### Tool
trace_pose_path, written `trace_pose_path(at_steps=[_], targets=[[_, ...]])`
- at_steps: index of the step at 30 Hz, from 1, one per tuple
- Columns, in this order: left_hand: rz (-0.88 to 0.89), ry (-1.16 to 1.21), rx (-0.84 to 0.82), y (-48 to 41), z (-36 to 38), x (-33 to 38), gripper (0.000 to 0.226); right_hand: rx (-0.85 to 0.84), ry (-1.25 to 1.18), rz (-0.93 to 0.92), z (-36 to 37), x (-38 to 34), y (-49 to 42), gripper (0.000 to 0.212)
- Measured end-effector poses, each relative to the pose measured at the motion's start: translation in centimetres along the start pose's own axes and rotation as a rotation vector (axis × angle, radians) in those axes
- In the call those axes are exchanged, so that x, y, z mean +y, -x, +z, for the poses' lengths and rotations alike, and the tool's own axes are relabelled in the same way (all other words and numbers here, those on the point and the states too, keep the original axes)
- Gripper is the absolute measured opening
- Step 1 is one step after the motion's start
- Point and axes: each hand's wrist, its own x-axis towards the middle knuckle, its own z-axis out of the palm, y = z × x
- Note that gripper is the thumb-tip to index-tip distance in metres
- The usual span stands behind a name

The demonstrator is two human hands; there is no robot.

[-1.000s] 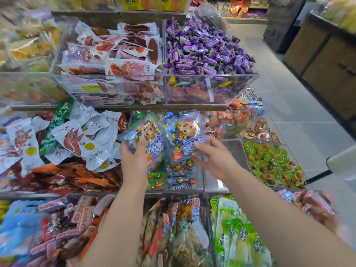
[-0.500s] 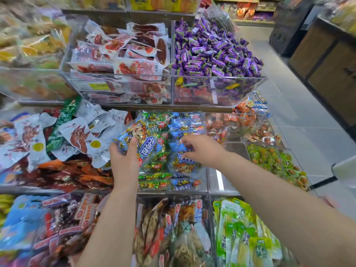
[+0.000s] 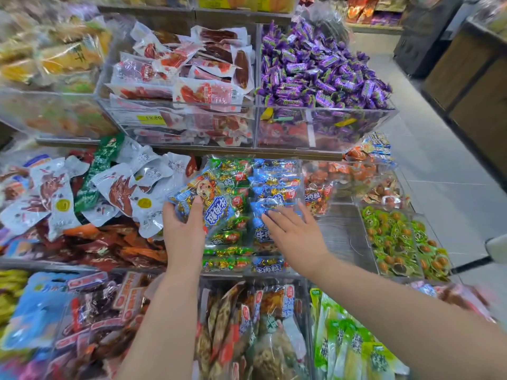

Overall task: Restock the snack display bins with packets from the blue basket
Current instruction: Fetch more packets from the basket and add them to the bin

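Observation:
My left hand [image 3: 182, 229] grips a blue cartoon-printed snack packet [image 3: 204, 197] and holds it tilted over the middle clear display bin [image 3: 274, 270]. That bin holds several blue packets [image 3: 275, 187] on its right side and green packets [image 3: 233, 171] on its left. My right hand [image 3: 295, 237] hovers flat, fingers spread, over the blue packets near the bin's front, with nothing in it. The blue basket is out of view.
Purple candies [image 3: 318, 69] and red-and-white packets [image 3: 192, 72] fill the upper bins. White and brown packets [image 3: 118, 187] lie to the left, green-wrapped snacks [image 3: 397, 239] to the right. Lower bins hold more packets [image 3: 247, 325]. A tiled aisle [image 3: 439, 165] runs along the right.
My right hand has laid its blue packet into the middle bin, let go and drawn back with fingers spread. My left hand has kept its packet, lowering it slightly.

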Motion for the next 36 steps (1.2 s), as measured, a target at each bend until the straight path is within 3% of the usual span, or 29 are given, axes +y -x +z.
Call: trace_pose_path(at_steps=[4,12,17,20,24,26,30,32,34,36], targets=[[-0.009,-0.017,-0.022,-0.1,0.3,0.2,0.017,-0.285,0.018,-0.039,1.6,0.1,-1.1,0.080],[-0.009,-0.009,-0.125,-0.2,0.5,0.2,0.012,-0.387,0.052,-0.038,2.6,2.4,-3.5,0.095],[-0.182,0.071,-0.292,0.0,0.1,0.8,0.039,-0.384,0.016,-0.050,1.9,1.9,-2.2,0.110],[-0.243,0.045,-0.358,0.5,-0.4,1.0,0.042,-0.274,-0.365,0.036,0.3,2.2,-1.5,0.105],[-0.219,0.060,-0.473,0.7,-0.7,1.6,0.030,0.229,-1.068,0.444,-3.0,2.5,-0.7,0.053],[-0.197,-0.007,-0.572,0.8,-0.7,2.0,0.035,0.240,-1.228,0.535,-4.5,2.5,-0.4,0.052],[-0.056,-0.384,-0.842,1.1,-0.5,3.3,0.045,0.137,-1.003,0.338,-6.5,2.0,0.6,0.082],[0.056,-0.646,-0.887,1.2,-0.1,4.0,0.042,0.136,-0.992,0.261,-7.1,1.7,0.9,0.087],[0.116,-0.663,-0.858,1.5,0.5,4.2,0.040,0.075,-1.056,0.232,-7.4,1.8,1.1,0.089],[0.163,-0.565,-0.811,2.0,1.1,4.1,0.036,-0.106,-1.039,0.193,-7.3,1.8,1.4,0.084]])
